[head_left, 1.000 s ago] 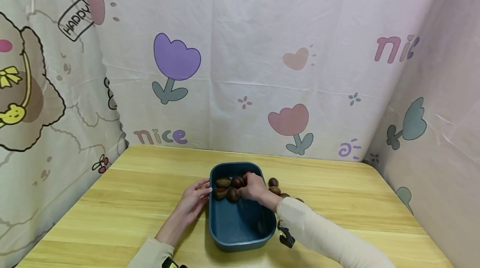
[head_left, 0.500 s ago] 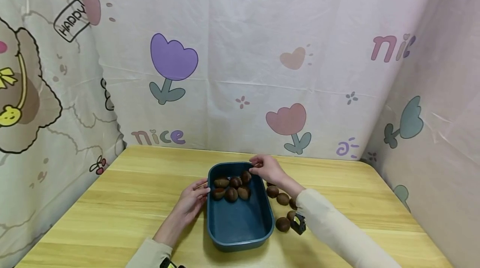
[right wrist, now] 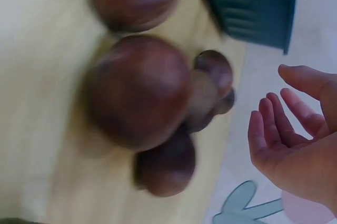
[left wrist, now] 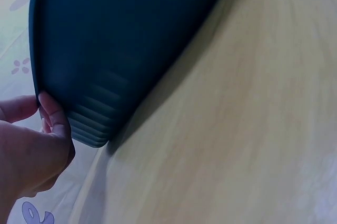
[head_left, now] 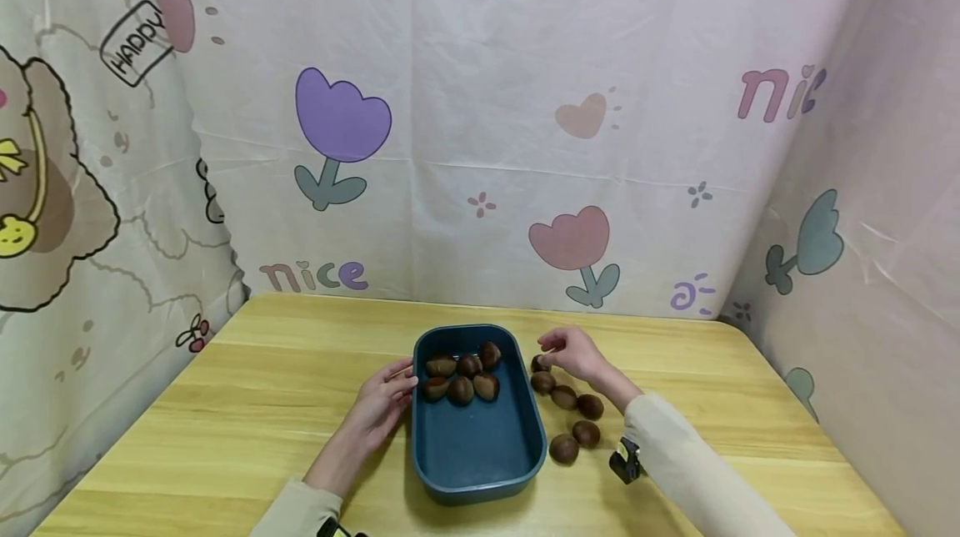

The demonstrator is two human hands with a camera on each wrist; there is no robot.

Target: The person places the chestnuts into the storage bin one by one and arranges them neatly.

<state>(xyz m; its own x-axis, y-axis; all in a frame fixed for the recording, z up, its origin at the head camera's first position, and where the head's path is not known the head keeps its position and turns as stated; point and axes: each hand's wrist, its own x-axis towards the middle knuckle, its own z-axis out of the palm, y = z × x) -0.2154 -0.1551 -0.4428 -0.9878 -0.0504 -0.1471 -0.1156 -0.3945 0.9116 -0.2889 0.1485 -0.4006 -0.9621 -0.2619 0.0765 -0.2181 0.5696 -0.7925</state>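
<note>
Loading, apparently: pinches oblong blue plastic tray (head_left: 480, 441), left hand (head_left: 381, 405) at ten o'clock, spreads right hand (head_left: 576, 352) at two; next, pinch round brown chestnut (head_left: 537, 365).

Pretty basic getup tbh, plain cream left sleeve (head_left: 302, 509) with a black-and-yellow gadget (head_left: 335, 529) beside it and a matching right sleeve (head_left: 693, 458) with a chunky black gadget (head_left: 625, 462) underneath.

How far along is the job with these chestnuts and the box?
Looks done: six chestnuts lie in two rows inside the blue box. In hand: the left hand holds the box; the right hand, fingers holding nothing, is by the farthest loose chestnut. Probably left: six on the table.
</note>
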